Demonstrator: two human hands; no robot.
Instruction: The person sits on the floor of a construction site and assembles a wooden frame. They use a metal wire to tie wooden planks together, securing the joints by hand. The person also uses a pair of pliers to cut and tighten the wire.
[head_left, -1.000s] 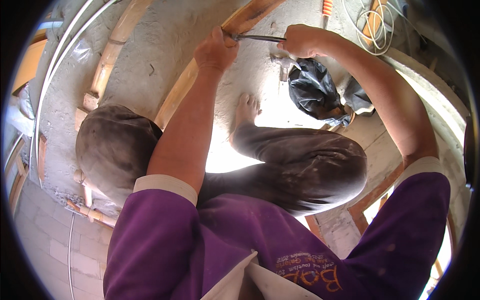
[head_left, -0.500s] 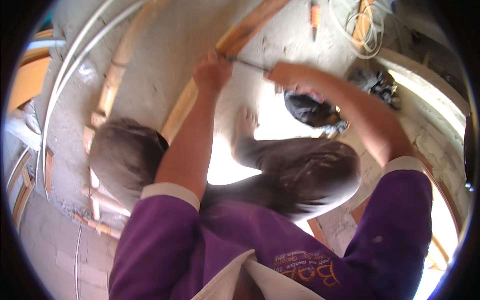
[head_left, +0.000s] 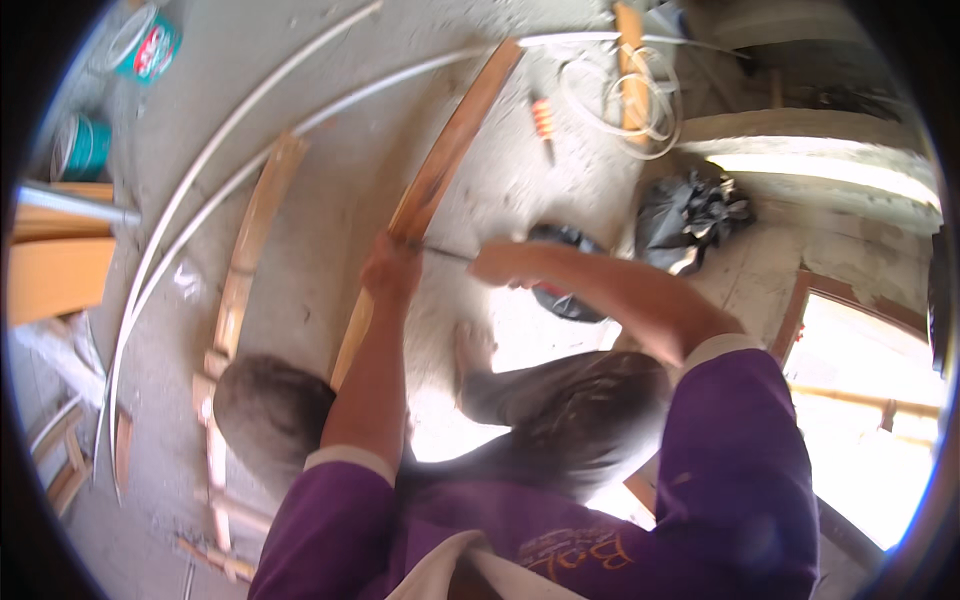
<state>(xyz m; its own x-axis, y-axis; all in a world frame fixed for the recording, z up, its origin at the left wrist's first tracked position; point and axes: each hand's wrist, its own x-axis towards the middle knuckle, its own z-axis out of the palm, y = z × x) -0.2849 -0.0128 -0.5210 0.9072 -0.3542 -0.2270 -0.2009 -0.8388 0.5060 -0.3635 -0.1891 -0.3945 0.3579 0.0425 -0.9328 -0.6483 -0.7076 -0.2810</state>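
Note:
A long wooden beam (head_left: 450, 145) runs slantwise ahead of me, from beside my left knee to the far side. My left hand (head_left: 390, 268) is closed around the beam near its middle. From my right hand (head_left: 497, 264), a thin dark rod-like shaft (head_left: 447, 255) extends to the beam, its far end beside my left fingers. The fingers of my right hand are wrapped round the near end of this shaft. Any handle is hidden in the fist, and blur keeps me from telling the tool's kind.
Ahead on the floor lies an orange-handled tool (head_left: 542, 118), near a coil of clear tubing (head_left: 665, 105). A black round container (head_left: 570, 305) and black plastic bag (head_left: 690, 215) sit right. Leftward are a second timber (head_left: 262, 215), long white pipes (head_left: 190, 180) and teal buckets (head_left: 90, 147).
The head view has shifted, bringing teal buckets and a bright opening into sight. My right hand appears nearer my left, with less of the shaft showing between them. The left hand still grips the beam.

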